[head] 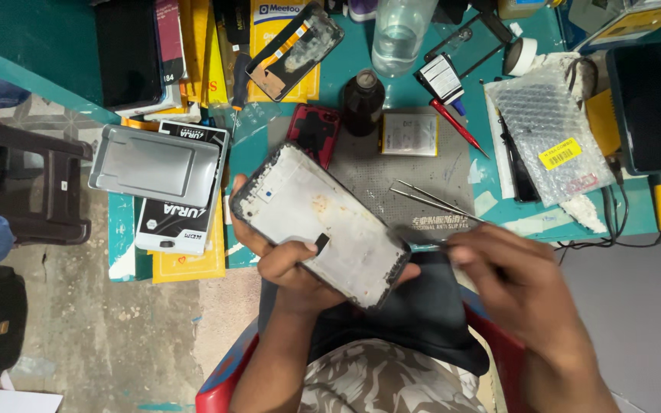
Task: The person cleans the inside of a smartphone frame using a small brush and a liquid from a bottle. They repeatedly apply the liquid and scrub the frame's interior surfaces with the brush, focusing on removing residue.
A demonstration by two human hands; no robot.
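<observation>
While left hand [288, 264] grips the stripped phone frame [319, 223] above the lap, clear of the counter [346, 73], right hand [510, 275] closes on a blurred thin tool [415, 233] at its lower edge: screen already off, residue remains, cleanup about midway.

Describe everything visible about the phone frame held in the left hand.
The phone frame is a flat, rounded rectangle with a dark rim and a pale grey-white inner plate, stained with brownish residue. A small black square patch sits near its lower middle, and tiny components line the upper left edge. It looks like metal and plastic, with no screen fitted. It is tilted diagonally above the person's lap, in front of the table edge. The left hand grips it from below, thumb on the plate. The blurred right hand brings a thin tool to its lower right edge.
</observation>
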